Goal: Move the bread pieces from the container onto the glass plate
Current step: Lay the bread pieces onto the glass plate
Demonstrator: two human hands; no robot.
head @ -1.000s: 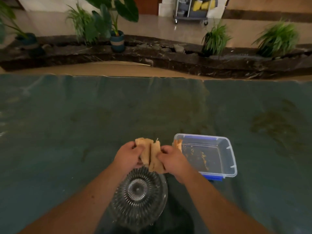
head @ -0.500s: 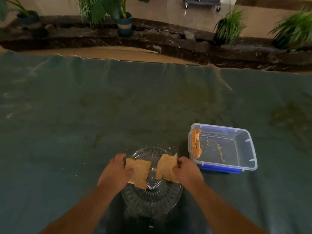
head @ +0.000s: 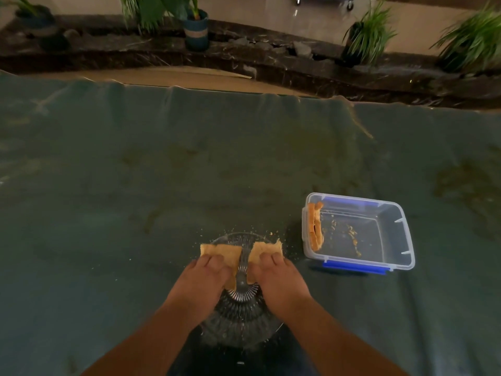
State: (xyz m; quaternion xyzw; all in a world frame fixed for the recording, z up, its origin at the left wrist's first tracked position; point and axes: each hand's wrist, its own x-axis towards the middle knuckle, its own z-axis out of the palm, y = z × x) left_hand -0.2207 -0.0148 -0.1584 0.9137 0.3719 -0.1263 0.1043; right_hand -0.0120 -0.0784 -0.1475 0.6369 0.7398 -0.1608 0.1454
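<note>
Bread halves (head: 221,252) lower, under fingers (head: 214,260)

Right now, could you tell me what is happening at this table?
A person is setting two bread pieces on the glass plate. The left hand holds one piece and the right hand holds the other, both low over the plate. To the right, the clear plastic container still has one more piece leaning against its left wall, plus crumbs.
</note>
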